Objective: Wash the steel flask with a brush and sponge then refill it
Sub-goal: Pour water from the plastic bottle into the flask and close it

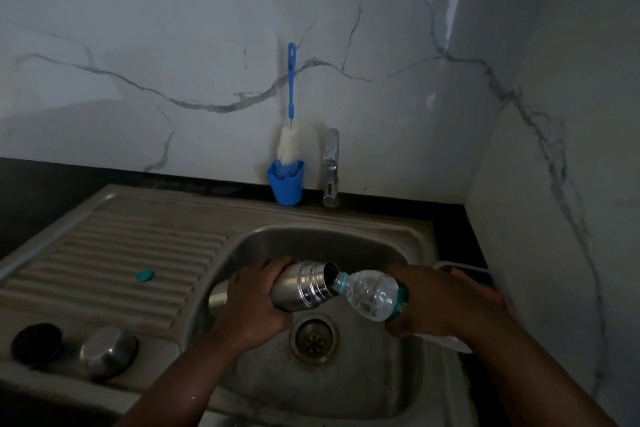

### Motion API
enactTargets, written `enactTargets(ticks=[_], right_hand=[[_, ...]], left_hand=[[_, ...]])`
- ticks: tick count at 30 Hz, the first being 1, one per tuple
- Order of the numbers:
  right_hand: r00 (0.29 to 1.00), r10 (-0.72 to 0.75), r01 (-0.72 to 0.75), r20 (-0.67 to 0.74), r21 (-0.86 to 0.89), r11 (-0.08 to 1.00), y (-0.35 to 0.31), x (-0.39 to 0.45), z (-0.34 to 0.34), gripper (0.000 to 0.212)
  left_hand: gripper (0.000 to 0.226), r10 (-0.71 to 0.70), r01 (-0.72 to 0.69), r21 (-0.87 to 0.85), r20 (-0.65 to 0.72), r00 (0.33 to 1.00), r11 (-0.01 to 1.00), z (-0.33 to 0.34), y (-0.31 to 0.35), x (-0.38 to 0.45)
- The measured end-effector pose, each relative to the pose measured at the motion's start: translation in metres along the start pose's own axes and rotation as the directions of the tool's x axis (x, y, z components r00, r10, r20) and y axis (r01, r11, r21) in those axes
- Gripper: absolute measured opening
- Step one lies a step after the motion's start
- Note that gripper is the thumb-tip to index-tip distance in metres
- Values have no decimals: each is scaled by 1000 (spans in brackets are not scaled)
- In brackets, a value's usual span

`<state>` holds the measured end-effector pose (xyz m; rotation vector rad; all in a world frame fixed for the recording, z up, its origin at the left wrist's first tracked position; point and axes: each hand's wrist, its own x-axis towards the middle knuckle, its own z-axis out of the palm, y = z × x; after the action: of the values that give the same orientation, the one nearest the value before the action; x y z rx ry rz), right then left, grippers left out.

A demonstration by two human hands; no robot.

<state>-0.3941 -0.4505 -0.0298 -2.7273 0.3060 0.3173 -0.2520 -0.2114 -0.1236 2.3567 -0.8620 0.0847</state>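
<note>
Gripping the steel flask [298,288] around its body, the left hand [252,302] has its fingers curled over the metal and holds it tilted above the sink basin [363,374], open mouth pointing right and slightly up. The right hand [436,302] wraps around the lower half of a clear plastic bottle [370,293], tipped so that its neck meets the flask's mouth; whether water is running is hard to tell in this dim light. Both vessels hang just above the drain [314,340] of the basin.

Left of the basin, on the ribbed draining board [114,253], lies a small teal cap [144,275]. Nearer the front edge on that side sit a steel lid [109,350] and a dark round scrubber [36,343]. Behind the basin, against the marble wall, a blue holder [286,185] carries the bottle brush [290,121] upright, with the tap [330,166] just beside it. Right of the basin, partly hidden behind the right hand, is a container [467,272].
</note>
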Motion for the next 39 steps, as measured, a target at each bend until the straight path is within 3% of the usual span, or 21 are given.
enactTargets(ticks=[9,39], right_hand=[[1000,-7,8,28,-21,1000,2,2,1,59],[996,-18,24,84,-74,997,-1,-6,-10,62]], left_hand=[[86,-16,17,65,-20,1000,998,-1,2,-5],[90,-65,65,39,-12,998,997,1,14,-12]])
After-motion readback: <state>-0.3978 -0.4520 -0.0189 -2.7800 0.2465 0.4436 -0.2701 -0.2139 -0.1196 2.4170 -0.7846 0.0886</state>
